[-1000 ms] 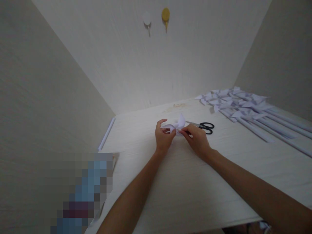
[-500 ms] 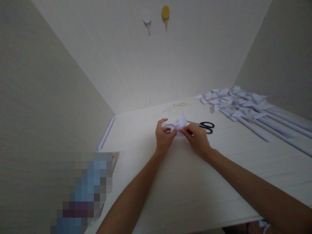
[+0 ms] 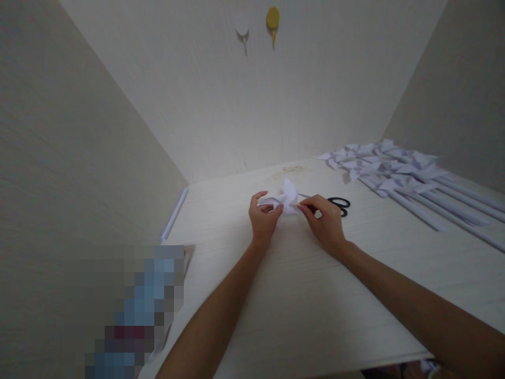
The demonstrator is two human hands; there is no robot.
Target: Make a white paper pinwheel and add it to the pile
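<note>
White tabletop [image 3: 221, 210]: L hand [image 3: 265, 218] pinching plain paper pinwheel [image 3: 291, 195]; R hand [image 3: 322, 218] fingertips tog. at its edge, contents unclear.

White paper pinwheel [image 3: 290, 196] held above desk [image 3: 226, 221] by left hand [image 3: 263, 223], thumb pressed near its middle, forefinger raised clear. Thumb and forefinger of right hand [image 3: 325, 223] brought together at pinwheel's right edge; whether paper is gripped there cannot be told. Scissors [image 3: 330, 200] partly hidden behind right hand, black handles exposed. Finished pinwheels [image 3: 398, 169] on paper sticks heaped at far right. Single paper tube [image 3: 174, 215] laid along left edge. Two hooks [image 3: 272, 18], white and yellow, mounted on wall.
</note>
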